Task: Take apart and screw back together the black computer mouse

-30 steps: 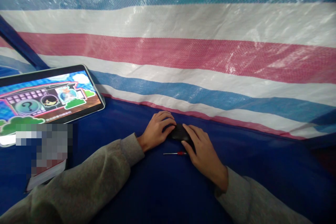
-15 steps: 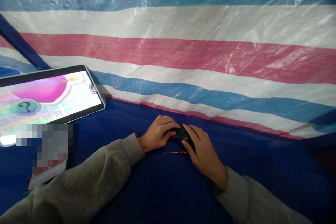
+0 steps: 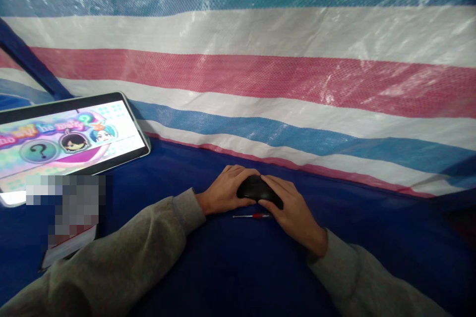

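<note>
A small black rounded object (image 3: 258, 189), like a computer mouse, sits on the dark blue cloth in the middle. My left hand (image 3: 223, 192) grips its left side with curled fingers. My right hand (image 3: 293, 210) holds its right side, fingers bent over the top. Just in front of both hands lies a thin screwdriver (image 3: 251, 216) with a red handle, untouched. Grey sleeves cover both arms.
A tablet (image 3: 70, 138) with a bright cartoon screen leans at the left. A book-like object (image 3: 69, 245) lies below it, partly blurred out. A striped red, white and blue tarp (image 3: 282, 79) rises behind the hands. Dark blue cloth (image 3: 230, 267) covers the surface.
Both hands have turned the black object so more of its top shows. My right hand shifted slightly right. The tablet screen changed pictures.
</note>
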Tool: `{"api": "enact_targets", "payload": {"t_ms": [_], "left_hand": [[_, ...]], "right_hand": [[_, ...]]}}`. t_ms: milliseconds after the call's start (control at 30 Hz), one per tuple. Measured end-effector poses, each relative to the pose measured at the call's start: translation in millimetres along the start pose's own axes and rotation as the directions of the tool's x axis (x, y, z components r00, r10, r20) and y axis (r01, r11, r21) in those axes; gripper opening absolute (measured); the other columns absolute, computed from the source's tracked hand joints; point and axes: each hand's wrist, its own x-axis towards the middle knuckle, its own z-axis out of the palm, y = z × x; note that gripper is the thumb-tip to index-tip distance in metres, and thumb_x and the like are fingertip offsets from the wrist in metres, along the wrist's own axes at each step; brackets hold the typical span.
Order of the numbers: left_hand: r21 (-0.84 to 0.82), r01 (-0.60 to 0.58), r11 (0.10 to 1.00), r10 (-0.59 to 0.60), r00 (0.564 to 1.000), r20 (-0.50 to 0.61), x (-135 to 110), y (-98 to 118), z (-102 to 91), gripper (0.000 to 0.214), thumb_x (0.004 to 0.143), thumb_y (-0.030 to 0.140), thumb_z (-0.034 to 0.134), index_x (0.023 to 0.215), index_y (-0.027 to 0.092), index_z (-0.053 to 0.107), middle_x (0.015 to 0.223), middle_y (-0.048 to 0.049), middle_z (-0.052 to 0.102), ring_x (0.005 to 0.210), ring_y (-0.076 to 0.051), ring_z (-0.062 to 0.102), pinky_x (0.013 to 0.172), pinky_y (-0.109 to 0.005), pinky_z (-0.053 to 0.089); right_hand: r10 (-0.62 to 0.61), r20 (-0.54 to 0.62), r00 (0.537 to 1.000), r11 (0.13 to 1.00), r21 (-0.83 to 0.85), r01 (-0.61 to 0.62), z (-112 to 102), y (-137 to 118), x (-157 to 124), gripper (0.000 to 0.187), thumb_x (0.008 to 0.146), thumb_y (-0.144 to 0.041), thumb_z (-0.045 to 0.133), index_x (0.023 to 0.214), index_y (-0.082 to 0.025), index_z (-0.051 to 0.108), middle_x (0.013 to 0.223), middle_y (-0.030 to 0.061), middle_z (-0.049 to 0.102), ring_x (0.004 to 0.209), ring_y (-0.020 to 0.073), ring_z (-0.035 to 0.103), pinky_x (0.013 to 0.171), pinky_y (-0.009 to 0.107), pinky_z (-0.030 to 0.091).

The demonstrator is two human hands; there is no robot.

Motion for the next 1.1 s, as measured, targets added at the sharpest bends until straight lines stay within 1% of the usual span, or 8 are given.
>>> {"api": "enact_targets", "payload": {"t_ms": [167, 400, 467, 633, 733, 867, 967, 1100], "left_hand": [[-0.028, 0.029, 0.999, -0.028, 0.999, 0.015, -0.1, 1.0, -1.4, 0.056, 0.075, 0.035, 0.077, 0.12, 0.024, 0.047, 0.118, -0.0042, 0.06, 0.108, -0.024, 0.056, 0.096, -0.037, 0.038], [-0.029, 0.054, 0.998, -0.053, 0.998, 0.032, 0.6, 1.6, -2.3, 0.051, 0.073, 0.033, 0.078, 0.113, 0.023, 0.048, 0.11, -0.003, 0.061, 0.101, -0.023, 0.057, 0.093, -0.036, 0.039], [-0.03, 0.053, 0.998, -0.052, 0.998, 0.029, 0.5, 1.4, -2.3, 0.052, 0.073, 0.035, 0.078, 0.114, 0.023, 0.048, 0.112, -0.0034, 0.061, 0.103, -0.023, 0.057, 0.094, -0.037, 0.039], [-0.036, 0.043, 0.998, -0.043, 0.999, 0.002, -0.3, 1.0, -1.6, 0.063, 0.076, 0.041, 0.077, 0.126, 0.024, 0.043, 0.128, -0.0058, 0.057, 0.113, -0.025, 0.054, 0.098, -0.038, 0.038], [-0.041, 0.044, 0.998, -0.044, 0.999, -0.003, -0.6, -0.2, -0.3, 0.065, 0.076, 0.04, 0.077, 0.128, 0.024, 0.042, 0.129, -0.0061, 0.056, 0.113, -0.025, 0.055, 0.098, -0.039, 0.038], [-0.042, 0.044, 0.998, -0.044, 0.999, -0.006, -0.6, -0.6, 0.5, 0.063, 0.075, 0.038, 0.077, 0.126, 0.024, 0.042, 0.126, -0.0058, 0.057, 0.112, -0.025, 0.055, 0.099, -0.039, 0.039], [-0.035, 0.053, 0.998, -0.053, 0.999, 0.012, -0.6, 0.4, -0.2, 0.058, 0.074, 0.034, 0.078, 0.121, 0.023, 0.045, 0.121, -0.0051, 0.058, 0.109, -0.025, 0.055, 0.096, -0.038, 0.04], [-0.023, 0.067, 0.998, -0.066, 0.997, 0.032, -0.5, 0.5, -0.7, 0.052, 0.073, 0.032, 0.078, 0.114, 0.022, 0.046, 0.114, -0.0051, 0.059, 0.104, -0.024, 0.056, 0.092, -0.037, 0.042]], "right_hand": [[-0.017, -0.047, 0.999, 0.999, 0.034, 0.019, 1.1, 0.8, -2.0, 0.044, 0.088, -0.037, 0.06, 0.125, -0.014, 0.062, 0.119, 0.0143, 0.068, 0.108, 0.0269, 0.063, 0.094, 0.043, 0.052], [0.003, -0.05, 0.999, 0.997, 0.073, 0.0, 5.1, 2.6, -4.9, 0.044, 0.088, -0.034, 0.061, 0.127, -0.014, 0.062, 0.123, 0.014, 0.067, 0.111, 0.0261, 0.063, 0.096, 0.043, 0.052], [0.014, -0.045, 0.999, 0.997, 0.08, -0.011, 5.0, 2.3, -4.6, 0.044, 0.088, -0.035, 0.061, 0.127, -0.015, 0.062, 0.122, 0.0138, 0.067, 0.111, 0.0262, 0.063, 0.096, 0.042, 0.052], [0.063, -0.033, 0.997, 0.995, 0.074, -0.061, 2.4, -0.2, -2.9, 0.044, 0.087, -0.035, 0.061, 0.127, -0.018, 0.062, 0.123, 0.0127, 0.066, 0.112, 0.0271, 0.063, 0.096, 0.045, 0.052], [0.071, -0.028, 0.997, 0.995, 0.069, -0.069, 1.1, -1.1, -2.1, 0.044, 0.087, -0.036, 0.06, 0.128, -0.019, 0.062, 0.123, 0.0123, 0.067, 0.112, 0.0276, 0.063, 0.096, 0.047, 0.052], [0.055, -0.047, 0.997, 0.997, 0.065, -0.052, 1.1, -1.4, -2.0, 0.043, 0.088, -0.035, 0.06, 0.128, -0.02, 0.062, 0.123, 0.0123, 0.067, 0.111, 0.0273, 0.063, 0.095, 0.046, 0.052], [0.031, -0.056, 0.998, 0.998, 0.062, -0.028, 2.1, -1.0, -2.7, 0.043, 0.088, -0.034, 0.061, 0.128, -0.018, 0.062, 0.123, 0.0128, 0.067, 0.111, 0.0268, 0.063, 0.096, 0.045, 0.053], [0.015, -0.059, 0.998, 0.998, 0.065, -0.011, 4.2, 0.4, -4.8, 0.042, 0.089, -0.033, 0.06, 0.128, -0.018, 0.062, 0.122, 0.0127, 0.067, 0.111, 0.0261, 0.064, 0.097, 0.045, 0.053]]}}
